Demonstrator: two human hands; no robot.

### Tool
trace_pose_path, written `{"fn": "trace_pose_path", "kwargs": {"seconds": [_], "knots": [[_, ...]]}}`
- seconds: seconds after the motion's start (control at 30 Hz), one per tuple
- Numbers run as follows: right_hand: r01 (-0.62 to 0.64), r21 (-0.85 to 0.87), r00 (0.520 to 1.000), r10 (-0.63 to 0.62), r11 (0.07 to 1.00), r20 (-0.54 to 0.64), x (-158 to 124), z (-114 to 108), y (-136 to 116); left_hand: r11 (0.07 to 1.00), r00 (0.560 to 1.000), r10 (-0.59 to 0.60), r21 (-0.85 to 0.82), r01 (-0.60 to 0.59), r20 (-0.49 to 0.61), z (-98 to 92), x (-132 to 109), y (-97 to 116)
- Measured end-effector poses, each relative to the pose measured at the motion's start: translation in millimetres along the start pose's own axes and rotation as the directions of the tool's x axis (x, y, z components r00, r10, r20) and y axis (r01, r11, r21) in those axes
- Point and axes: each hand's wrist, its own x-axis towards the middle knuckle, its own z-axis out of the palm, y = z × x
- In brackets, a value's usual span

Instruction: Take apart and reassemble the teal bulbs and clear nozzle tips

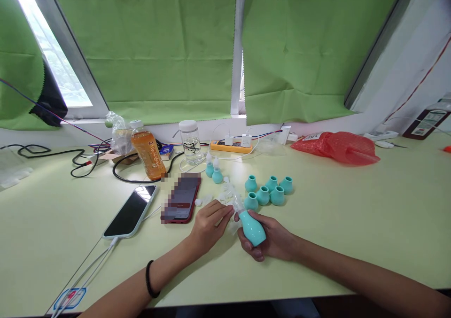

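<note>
A glossy teal squeeze bulb (252, 229) with a clear tapered nozzle (237, 198) lies in my right hand (273, 238), whose fingers wrap round it; it looks like a nasal aspirator. My left hand (211, 225) is closed in a pinch, its fingertips at the nozzle's lower end where it meets the bulb. Behind the fingers, small clear plastic pieces (225, 196) are scattered on the table, partly hidden by the hand. Several open-necked teal bulb pieces (263, 195) stand upright just beyond my right hand. Two small teal bulbs with clear tips (217, 174) stand farther back.
On the table (352, 224), left of my hands, lie a red-cased phone (183, 200) and a pale-cased phone (131, 212) with cables. An orange drink bottle (148, 151), a clear jar (190, 144) and a power strip (230, 147) line the back. A red plastic bag (338, 148) lies at back right.
</note>
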Motion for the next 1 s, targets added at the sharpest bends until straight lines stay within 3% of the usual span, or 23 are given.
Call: {"fn": "trace_pose_path", "kwargs": {"seconds": [0.13, 0.27, 0.43, 0.53, 0.77, 1.0], "knots": [[0.004, -0.044, 1.000, -0.005, 0.999, -0.015, -1, 0, 1, 0.963, 0.978, 0.188, 0.177, -0.201, 0.090, -5.1, -1, -3], [0.021, -0.102, 0.999, -0.025, 0.995, -0.037, -2, 1, 2, 0.845, 0.889, 0.366, 0.302, -0.441, 0.274, -15.0, 0, -3], [0.015, -0.132, 0.998, -0.022, 0.991, -0.052, -2, 5, 2, 0.761, 0.846, 0.438, 0.376, -0.529, 0.303, -20.9, 2, 2], [0.019, -0.137, 0.999, -0.024, 0.990, -0.039, -3, 5, 1, 0.749, 0.840, 0.449, 0.385, -0.540, 0.304, -19.3, 1, 1], [0.037, -0.151, 0.998, -0.042, 0.988, -0.035, -2, 7, -1, 0.861, 0.909, 0.352, 0.304, -0.408, 0.225, -9.4, -8, -9], [0.085, -0.143, 0.996, -0.090, 0.986, -0.028, -2, 9, 2, 0.901, 0.940, 0.305, 0.274, -0.336, 0.151, -6.7, -11, -9]]}}
